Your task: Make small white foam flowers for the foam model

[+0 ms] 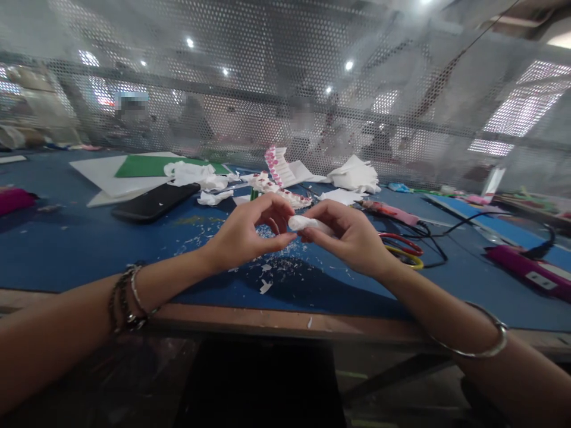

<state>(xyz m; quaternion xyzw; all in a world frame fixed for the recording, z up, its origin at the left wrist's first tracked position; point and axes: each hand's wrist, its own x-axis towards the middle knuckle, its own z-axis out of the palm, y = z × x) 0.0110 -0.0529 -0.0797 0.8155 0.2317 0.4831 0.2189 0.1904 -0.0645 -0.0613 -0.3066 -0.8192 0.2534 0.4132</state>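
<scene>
Above the blue work surface, a small white paper roll lies between my two hands. My right hand is closed on it, with thumb and fingers pinching the right part of the roll. At its left end, my left hand curves inward, thumb below and index finger above, the tips at the end of the roll. Part of the roll is hidden by the right fingers. White paper scraps and fine shavings lie on the surface under my hands.
A black phone, a green sheet and crumpled white paper lie beyond my hands. To the right are red-handled and yellow-handled tools, a pink corded tool and a magenta power strip. A perforated screen stands behind.
</scene>
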